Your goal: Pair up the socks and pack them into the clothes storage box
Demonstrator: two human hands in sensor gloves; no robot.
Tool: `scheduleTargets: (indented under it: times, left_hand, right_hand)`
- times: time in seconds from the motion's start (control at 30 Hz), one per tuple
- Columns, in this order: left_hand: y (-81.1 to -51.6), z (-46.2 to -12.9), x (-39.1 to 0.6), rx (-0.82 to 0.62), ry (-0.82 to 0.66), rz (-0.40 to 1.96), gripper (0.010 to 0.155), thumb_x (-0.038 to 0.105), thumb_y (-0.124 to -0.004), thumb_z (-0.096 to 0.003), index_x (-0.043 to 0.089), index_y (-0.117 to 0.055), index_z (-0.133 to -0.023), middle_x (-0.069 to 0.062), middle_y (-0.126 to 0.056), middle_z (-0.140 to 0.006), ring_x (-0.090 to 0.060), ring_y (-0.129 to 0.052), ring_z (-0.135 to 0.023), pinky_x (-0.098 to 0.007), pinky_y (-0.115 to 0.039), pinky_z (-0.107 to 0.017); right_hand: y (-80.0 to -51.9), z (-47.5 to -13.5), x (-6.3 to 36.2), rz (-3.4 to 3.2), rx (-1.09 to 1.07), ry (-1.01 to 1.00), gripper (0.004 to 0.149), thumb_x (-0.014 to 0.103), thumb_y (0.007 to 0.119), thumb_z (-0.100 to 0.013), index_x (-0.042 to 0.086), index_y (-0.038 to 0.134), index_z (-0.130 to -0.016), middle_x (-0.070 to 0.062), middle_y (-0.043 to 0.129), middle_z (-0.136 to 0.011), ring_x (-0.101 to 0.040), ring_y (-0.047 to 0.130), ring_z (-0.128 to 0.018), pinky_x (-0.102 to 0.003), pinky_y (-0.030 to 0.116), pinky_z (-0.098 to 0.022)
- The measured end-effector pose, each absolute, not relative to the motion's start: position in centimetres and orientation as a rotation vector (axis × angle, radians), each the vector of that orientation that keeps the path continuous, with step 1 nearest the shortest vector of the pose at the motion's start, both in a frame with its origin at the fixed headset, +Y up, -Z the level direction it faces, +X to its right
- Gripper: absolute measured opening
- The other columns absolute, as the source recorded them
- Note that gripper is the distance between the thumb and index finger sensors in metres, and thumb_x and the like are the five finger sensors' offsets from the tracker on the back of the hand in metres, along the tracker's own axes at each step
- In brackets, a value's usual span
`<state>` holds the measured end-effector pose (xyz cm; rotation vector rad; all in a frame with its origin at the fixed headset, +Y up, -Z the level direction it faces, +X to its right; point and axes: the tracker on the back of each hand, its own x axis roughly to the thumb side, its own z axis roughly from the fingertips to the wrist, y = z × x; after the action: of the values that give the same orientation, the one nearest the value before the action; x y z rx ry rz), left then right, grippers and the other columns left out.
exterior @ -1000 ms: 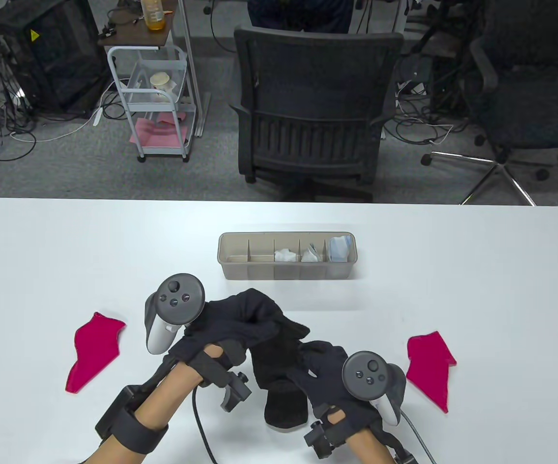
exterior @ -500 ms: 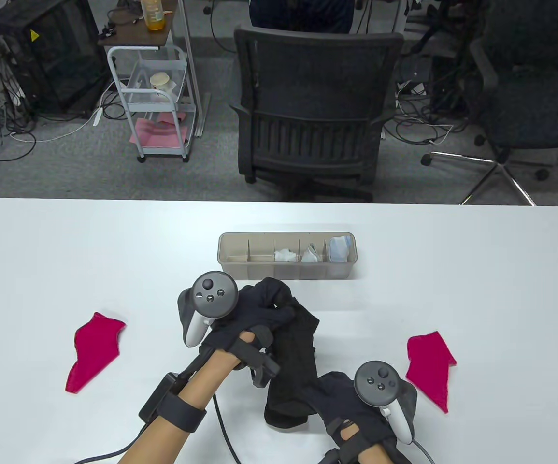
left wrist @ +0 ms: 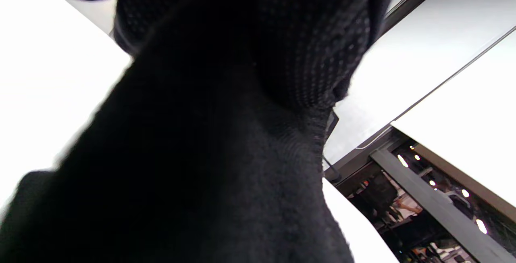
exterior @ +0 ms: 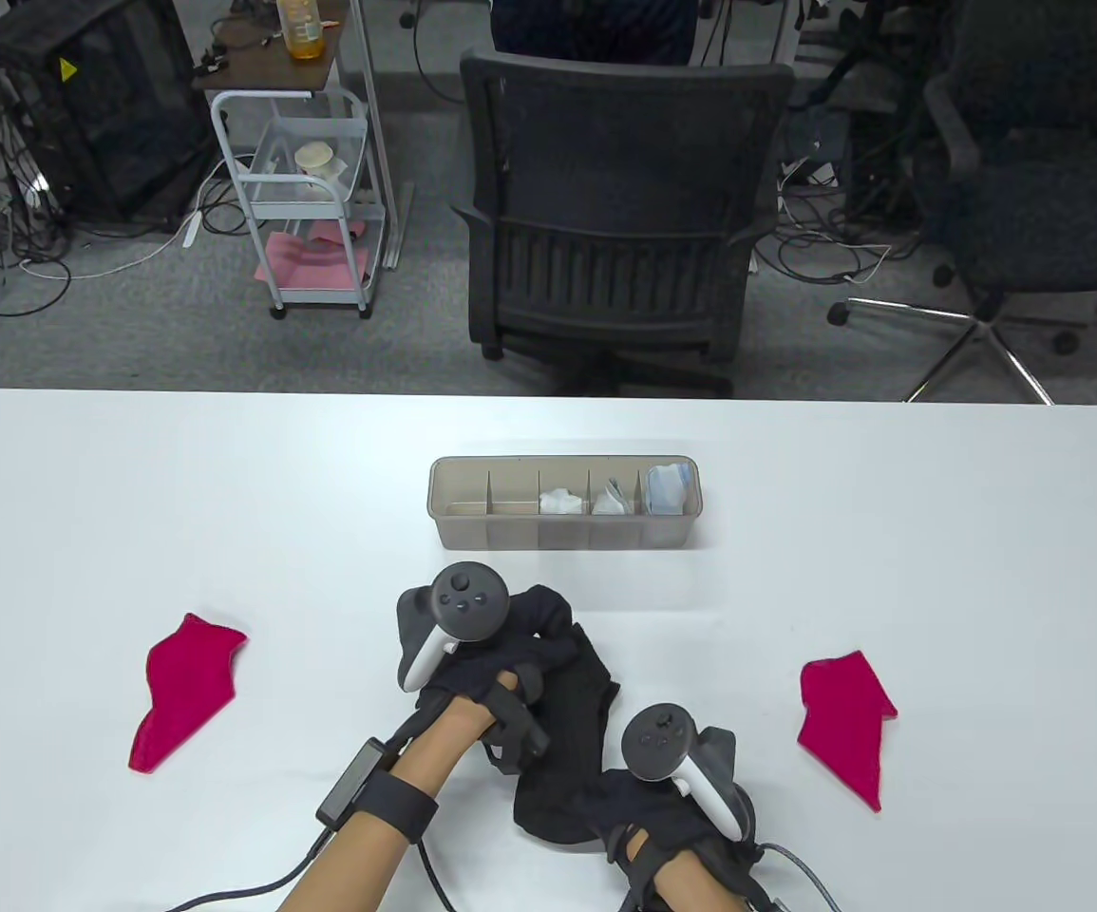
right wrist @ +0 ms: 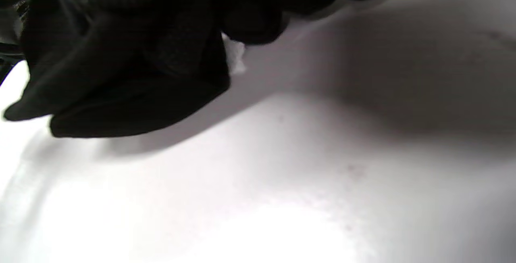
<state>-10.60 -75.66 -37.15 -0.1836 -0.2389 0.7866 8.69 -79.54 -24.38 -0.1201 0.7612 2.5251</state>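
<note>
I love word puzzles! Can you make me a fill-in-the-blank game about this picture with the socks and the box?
1. Both hands, the left hand and the right hand, hold socks coloured ____.
2. The two socks lying apart on the table, one at the left and one at the right, are ____.
3. The storage box has ____ compartments.
4. The number of compartments with nothing in them is ____.

Missing words: black; red; five; two

Beyond the white table (exterior: 937,532), a black mesh office chair (exterior: 619,204) faces its far edge. To the left stands a white wire cart (exterior: 296,204) with a wooden top carrying a bottle of amber liquid (exterior: 300,27). A black cabinet (exterior: 83,104) sits in the far left corner, cables (exterior: 26,256) trailing over the grey carpet.
</note>
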Motion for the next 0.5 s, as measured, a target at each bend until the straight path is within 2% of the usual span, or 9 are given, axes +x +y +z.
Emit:
scheduleTargets:
  times: [0.13,0.27,0.47,0.5]
  left_hand:
    - [-77.6,-37.5,-10.5,-0.204,-0.216,0.755,0.037,0.032,-0.092,-0.0393,0.033,-0.081,-0.075,0.005,-0.094,-0.084,-0.038,-0.086,-0.058,-0.056,-0.068,-0.041]
    - [-78.7,-37.4,-9.9,-0.226,-0.205,0.679,0.037,0.033,-0.091,-0.0393,0.033,-0.081,-0.075,-0.004,-0.08,-0.096,-0.041,-0.077,-0.065,-0.056,-0.062,-0.044]
    - [-79.7,-37.4,-8.9,-0.272,-0.136,0.501,0.04,0.033,-0.091,-0.0394,0.033,-0.079,-0.077,-0.011,-0.067,-0.102,-0.043,-0.068,-0.07,-0.058,-0.056,-0.048]
    - [-79.8,-37.4,-8.8,-0.283,-0.127,0.476,0.041,0.038,-0.089,-0.0399,0.033,-0.078,-0.079,-0.012,-0.065,-0.103,-0.043,-0.067,-0.07,-0.058,-0.055,-0.048]
  right_hand:
    - [-79.8,-24.2,8.4,2.61,-0.12,0.73,0.034,0.055,0.075,-0.041,0.034,0.086,-0.066,-0.001,0.077,-0.077,-0.024,0.07,-0.064,-0.044,0.059,-0.054]
    - [-79.8,-23.9,7.8,2.702,-0.095,0.691,0.034,0.056,0.076,-0.041,0.033,0.085,-0.065,0.0,0.076,-0.074,-0.023,0.069,-0.064,-0.045,0.058,-0.054]
    - [-80.0,-23.7,7.5,2.755,-0.082,0.647,0.035,0.058,0.076,-0.04,0.033,0.083,-0.063,0.0,0.076,-0.072,-0.023,0.069,-0.063,-0.045,0.059,-0.054]
    - [-80.0,-23.7,7.5,2.76,-0.081,0.645,0.035,0.058,0.076,-0.039,0.033,0.083,-0.063,0.0,0.076,-0.072,-0.023,0.069,-0.063,-0.045,0.059,-0.054]
